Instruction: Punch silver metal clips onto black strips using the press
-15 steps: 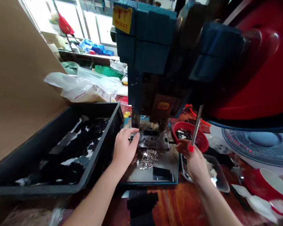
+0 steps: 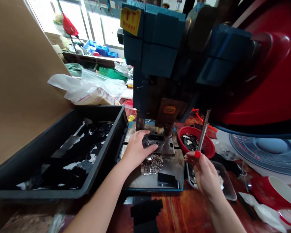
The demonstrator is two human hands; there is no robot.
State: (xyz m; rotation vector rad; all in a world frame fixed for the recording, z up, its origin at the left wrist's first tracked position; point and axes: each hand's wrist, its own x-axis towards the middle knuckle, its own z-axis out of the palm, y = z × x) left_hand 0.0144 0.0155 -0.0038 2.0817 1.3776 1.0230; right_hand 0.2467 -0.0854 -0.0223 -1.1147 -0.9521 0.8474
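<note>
At the centre of the frame, the left hand [image 2: 135,149] reaches over the left side of a metal plate [image 2: 169,149] under a blue press [image 2: 157,58], its thumb and fingers spread apart; whether the fingertips touch the plate, I cannot tell. Right of centre, the right hand [image 2: 206,174] has its fingers closed on the red lower end of a slim metal rod [image 2: 204,131], which tilts up and slightly to the right, in front of a red bowl [image 2: 212,149] of dark and pale pieces. Just below the plate lies a heap of small shiny pieces [image 2: 154,164], with dark strips [image 2: 168,181] near its lower right. A clear tray [image 2: 230,187] sits partly behind the right hand, and a black bin [image 2: 105,152] of dark and white scraps fills the left of the frame
</note>
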